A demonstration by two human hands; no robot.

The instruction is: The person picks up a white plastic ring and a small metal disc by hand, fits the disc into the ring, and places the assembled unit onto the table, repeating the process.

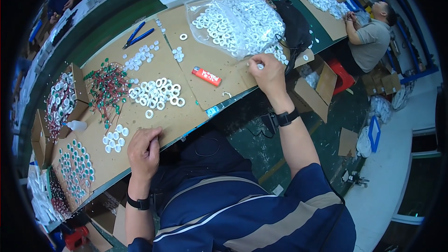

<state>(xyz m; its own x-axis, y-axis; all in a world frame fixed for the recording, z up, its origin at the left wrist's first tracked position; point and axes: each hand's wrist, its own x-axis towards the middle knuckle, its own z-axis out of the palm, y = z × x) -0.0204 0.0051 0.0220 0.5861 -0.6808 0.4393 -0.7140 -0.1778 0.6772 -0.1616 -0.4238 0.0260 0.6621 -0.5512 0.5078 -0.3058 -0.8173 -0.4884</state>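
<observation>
My right hand (270, 77) is at the front edge of the table, below a clear plastic bag (233, 23) full of white rings. Its fingers are closed around a small white round piece (260, 66). My left hand (143, 151) rests by the table edge with its fingers curled in; whatever may be inside them is hidden. Beside it lies a cluster of white discs (115, 138). Farther in are a pile of white rings (158, 93) and a tangle of green discs on red wires (108, 88). Between my hands lies a red lighter (206, 76).
Blue-handled pliers (138, 36) lie at the far edge near small white caps (140, 57). At left are a small white bottle (77, 125), rows of wired discs (77, 165) and a filled cardboard box (80, 93). An open carton (315, 88) stands right; a seated co-worker (373, 37) works beyond.
</observation>
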